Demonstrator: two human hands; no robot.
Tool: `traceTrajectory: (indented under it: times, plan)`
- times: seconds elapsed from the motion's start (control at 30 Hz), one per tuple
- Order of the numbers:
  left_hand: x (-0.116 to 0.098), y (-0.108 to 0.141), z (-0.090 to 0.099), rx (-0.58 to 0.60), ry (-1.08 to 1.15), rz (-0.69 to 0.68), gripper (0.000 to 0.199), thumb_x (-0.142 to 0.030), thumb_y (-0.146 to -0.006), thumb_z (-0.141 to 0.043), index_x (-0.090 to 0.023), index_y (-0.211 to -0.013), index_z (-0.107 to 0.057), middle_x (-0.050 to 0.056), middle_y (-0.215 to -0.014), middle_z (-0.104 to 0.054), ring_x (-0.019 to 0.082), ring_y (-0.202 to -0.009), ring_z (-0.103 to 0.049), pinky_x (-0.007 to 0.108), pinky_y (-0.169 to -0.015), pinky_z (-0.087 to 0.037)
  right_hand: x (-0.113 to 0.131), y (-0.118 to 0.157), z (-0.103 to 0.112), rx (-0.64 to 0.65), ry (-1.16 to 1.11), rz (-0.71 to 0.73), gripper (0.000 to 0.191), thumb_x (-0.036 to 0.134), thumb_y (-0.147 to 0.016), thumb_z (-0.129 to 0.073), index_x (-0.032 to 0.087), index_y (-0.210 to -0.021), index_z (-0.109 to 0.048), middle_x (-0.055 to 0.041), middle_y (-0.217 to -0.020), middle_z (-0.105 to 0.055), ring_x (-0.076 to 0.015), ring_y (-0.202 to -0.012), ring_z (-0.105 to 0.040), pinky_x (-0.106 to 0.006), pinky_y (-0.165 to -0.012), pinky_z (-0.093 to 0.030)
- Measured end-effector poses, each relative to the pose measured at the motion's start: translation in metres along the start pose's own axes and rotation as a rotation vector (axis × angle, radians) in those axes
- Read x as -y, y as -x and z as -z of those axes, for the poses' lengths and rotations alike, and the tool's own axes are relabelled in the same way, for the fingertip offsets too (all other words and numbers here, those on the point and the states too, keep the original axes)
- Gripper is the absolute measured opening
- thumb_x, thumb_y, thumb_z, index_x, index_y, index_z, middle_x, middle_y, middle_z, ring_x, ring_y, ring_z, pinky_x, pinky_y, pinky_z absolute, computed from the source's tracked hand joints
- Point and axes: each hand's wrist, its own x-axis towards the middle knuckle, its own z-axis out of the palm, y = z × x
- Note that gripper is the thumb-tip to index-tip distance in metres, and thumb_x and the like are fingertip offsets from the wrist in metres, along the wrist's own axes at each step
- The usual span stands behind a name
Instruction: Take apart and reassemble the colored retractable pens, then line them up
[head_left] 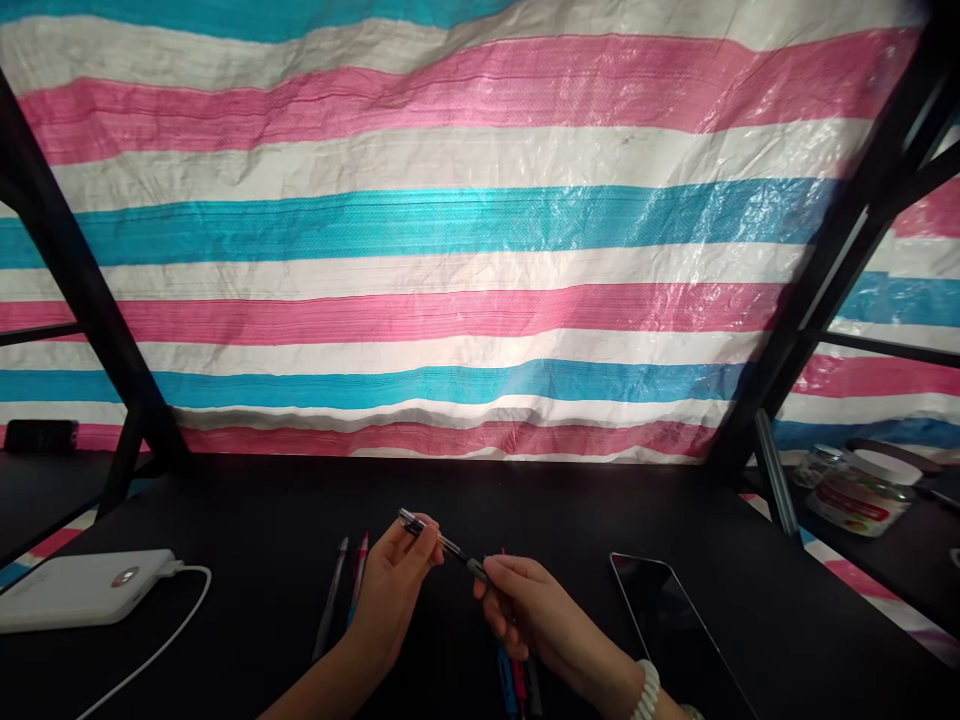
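Note:
Both hands hold one pen (453, 546) above the black table, its length slanting down to the right. My left hand (397, 570) is closed on the clear upper barrel, with the tip of that end sticking out past the fingers. On the dark lower part, the thumb and fingers of my right hand (529, 605) are pinched. A grey pen (330, 600) and a pen with red and blue parts (360, 568) lie left of my left hand. Partly hidden under my right hand are a blue pen (507, 684), a pink pen (519, 688) and a dark pen (534, 686).
A smartphone (679, 620) lies on the right of the black table (285, 510). At left is a white power bank (82, 592) with a white cable (184, 622). Black frame posts (105, 300) flank a striped tarp (450, 230); a jar (859, 495) stands far right.

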Motion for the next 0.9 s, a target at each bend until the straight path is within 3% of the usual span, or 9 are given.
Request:
traceTrajectory:
  times: [0.2, 0.4, 0.67, 0.9]
  plan:
    - [-0.0020, -0.0017, 0.0019, 0.010, 0.140, 0.060, 0.020, -0.033, -0.076, -0.078, -0.017, -0.080, -0.067, -0.001, -0.075, -0.059, 0.010, -0.067, -0.053, 0.023, -0.073, -0.048, 0.0079, 0.0022, 0.0005, -0.041, -0.029, 0.052, 0.030, 0.038, -0.072, -0.074, 0.017, -0.080, -0.054, 0.0060, -0.053, -0.049, -0.0059, -0.044, -0.037, -0.017, -0.039, -0.028]
    - [-0.0031, -0.0054, 0.0019, 0.003, 0.197, 0.057, 0.018, -0.027, -0.074, -0.080, -0.017, -0.077, -0.065, -0.001, -0.077, -0.061, 0.009, -0.067, -0.054, 0.022, -0.074, -0.050, 0.0084, 0.0008, 0.0015, -0.060, -0.074, 0.050, 0.029, 0.037, -0.070, -0.072, 0.018, -0.076, -0.050, 0.0052, -0.053, -0.048, -0.0065, -0.045, -0.036, -0.019, -0.040, -0.025]
    - [-0.0048, -0.0086, 0.0048, 0.010, 0.219, 0.053, 0.029, -0.015, -0.068, -0.083, -0.017, -0.094, -0.070, 0.003, -0.087, -0.069, 0.014, -0.080, -0.064, 0.023, -0.078, -0.052, 0.0103, -0.0008, 0.0034, -0.134, -0.122, 0.111, 0.024, 0.035, -0.072, -0.068, 0.018, -0.073, -0.051, 0.0055, -0.051, -0.047, -0.0065, -0.043, -0.035, -0.021, -0.041, -0.022]
    - [-0.0050, -0.0102, 0.0063, -0.027, 0.243, 0.071, 0.030, -0.012, -0.070, -0.081, -0.017, -0.096, -0.067, 0.007, -0.098, -0.073, 0.014, -0.085, -0.068, 0.024, -0.081, -0.053, 0.0102, -0.0007, 0.0045, -0.146, -0.125, 0.114, 0.023, 0.035, -0.072, -0.069, 0.018, -0.072, -0.053, 0.0054, -0.051, -0.047, -0.0070, -0.044, -0.035, -0.021, -0.042, -0.022]
